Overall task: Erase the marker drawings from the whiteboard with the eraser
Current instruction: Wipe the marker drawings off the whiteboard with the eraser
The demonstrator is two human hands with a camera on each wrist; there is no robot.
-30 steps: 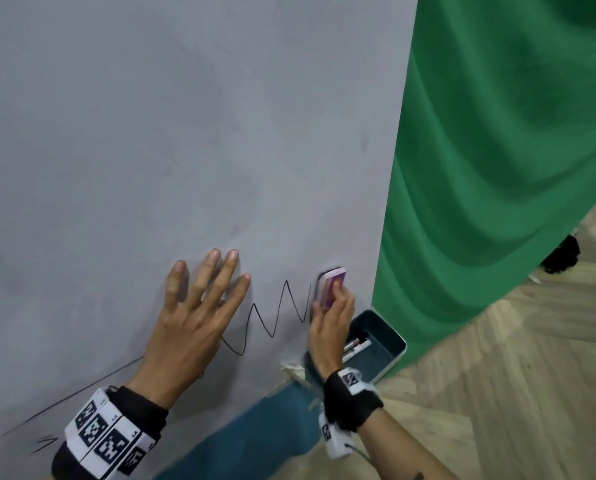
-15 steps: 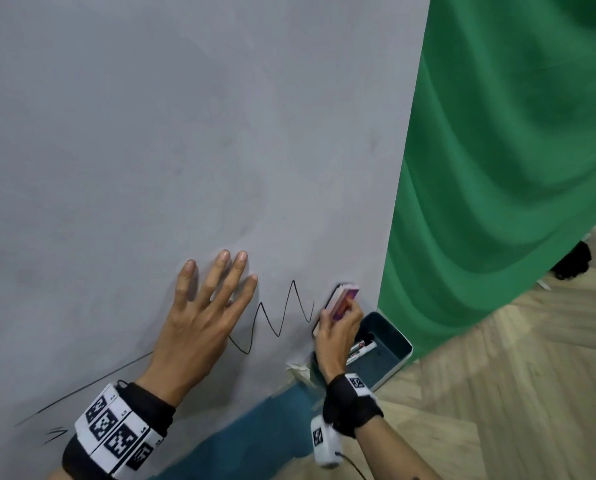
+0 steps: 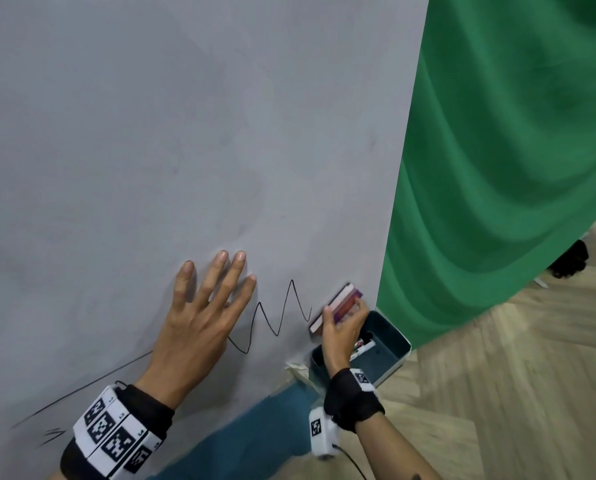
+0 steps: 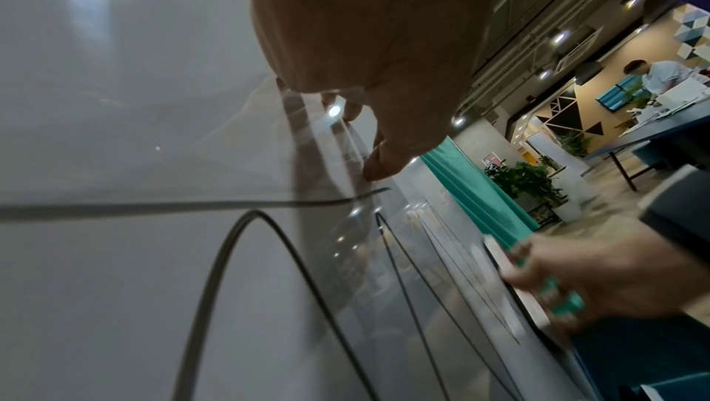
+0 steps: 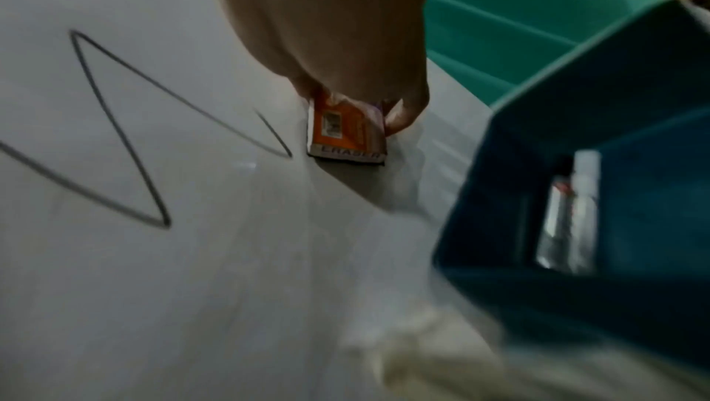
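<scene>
A grey whiteboard [image 3: 185,150] fills the left of the head view. A black zigzag line [image 3: 279,317] runs across its lower part, trailing into a long stroke [image 3: 82,389] and small scribbles [image 3: 52,436] at the lower left. My left hand [image 3: 203,313] lies flat on the board with fingers spread, just left of the zigzag. My right hand [image 3: 341,327] grips the eraser [image 3: 338,306], pressed to the board at the zigzag's right end. In the right wrist view the eraser [image 5: 346,134] shows an orange label beside the line's end [image 5: 272,137].
A teal tray [image 3: 390,344] holding markers [image 3: 362,344] sits at the board's lower right corner. A green curtain [image 3: 497,150] hangs right of the board, over wood flooring [image 3: 514,393]. A teal strip [image 3: 241,441] runs below the board. A dark object [image 3: 568,259] lies on the floor.
The right hand has tilted the eraser and slid it slightly down and right along the board. The zigzag's right end has been wiped shorter. The left hand stays flat on the board.
</scene>
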